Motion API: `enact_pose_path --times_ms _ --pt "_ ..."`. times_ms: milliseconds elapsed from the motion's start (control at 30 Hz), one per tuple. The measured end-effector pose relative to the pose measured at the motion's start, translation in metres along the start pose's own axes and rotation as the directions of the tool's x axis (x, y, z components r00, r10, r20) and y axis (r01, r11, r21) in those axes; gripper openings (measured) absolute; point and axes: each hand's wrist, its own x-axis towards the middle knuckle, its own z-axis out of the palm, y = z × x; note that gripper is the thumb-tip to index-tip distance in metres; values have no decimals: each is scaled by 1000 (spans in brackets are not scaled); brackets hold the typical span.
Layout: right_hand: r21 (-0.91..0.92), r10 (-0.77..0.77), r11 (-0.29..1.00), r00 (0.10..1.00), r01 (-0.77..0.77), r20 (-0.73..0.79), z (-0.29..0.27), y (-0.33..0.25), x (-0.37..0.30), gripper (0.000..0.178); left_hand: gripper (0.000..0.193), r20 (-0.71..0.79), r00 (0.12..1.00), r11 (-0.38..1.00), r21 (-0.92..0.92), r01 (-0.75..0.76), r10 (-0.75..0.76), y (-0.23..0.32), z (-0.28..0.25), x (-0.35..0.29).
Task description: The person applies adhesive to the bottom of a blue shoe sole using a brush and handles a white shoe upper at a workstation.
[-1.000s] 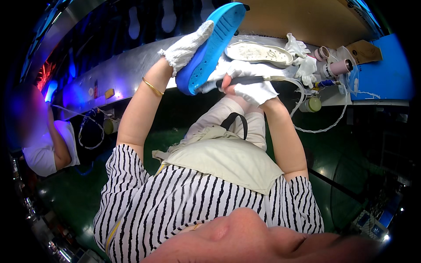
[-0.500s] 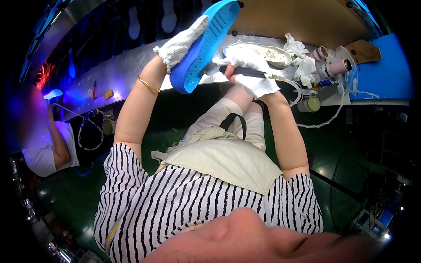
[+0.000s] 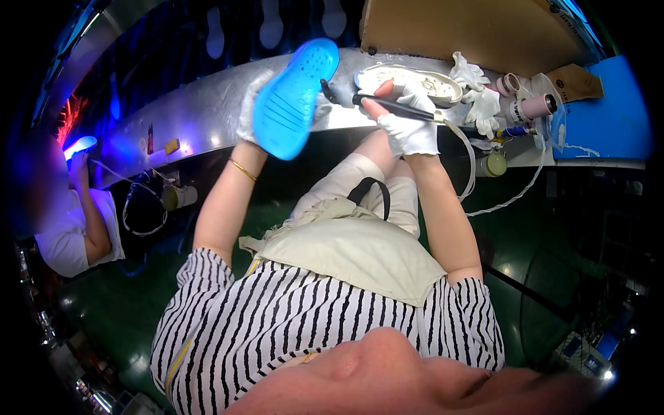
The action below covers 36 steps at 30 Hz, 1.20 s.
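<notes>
A bright blue shoe sole [image 3: 294,104] is tilted up in front of me, its grooved and dimpled face showing. My left hand [image 3: 250,111], in a white glove, grips it from behind; most of those fingers are hidden. In my right hand [image 3: 408,124], which wears a white glove with bare fingertips, is a black-handled brush [image 3: 401,108] with a pale tube running from its end. The dark, blurred brush tip is just right of the sole, apart from it. Beyond my right hand, a cream sole-shaped piece [image 3: 443,90] lies on the metal bench [image 3: 214,117].
White gloves [image 3: 482,107], pink cups [image 3: 536,106] and a blue panel [image 3: 609,114] are on the right. A brown board [image 3: 477,34] rises behind the bench. Several soles [image 3: 271,24] lie on the dark conveyor behind. A co-worker [image 3: 79,232] sits at the left.
My left hand has brought the sole lower and left and turned its grooved face toward me. The brush has come away from the sole, with its handle raised slightly.
</notes>
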Motion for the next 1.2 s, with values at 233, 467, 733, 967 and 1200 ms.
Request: enact_pose_path --times_ms 233,467,733,967,1200 --pt "-249 -248 944 964 218 -95 -1 8 16 21 65 18 999 996 71 47 -48 -66 28 7" --pt "59 -72 996 997 71 20 8 -18 1 18 59 -60 984 980 118 -159 167 -62 29 14" --pt "10 -82 997 986 81 145 28 -14 -13 19 62 13 965 929 269 -256 262 -48 22 20" --pt "-146 -290 940 947 309 140 33 -2 -13 19 68 -33 912 841 403 -362 409 -38 29 17" --pt "46 98 993 987 -105 124 21 -17 -11 16 74 128 969 977 -46 -207 212 -35 34 16"
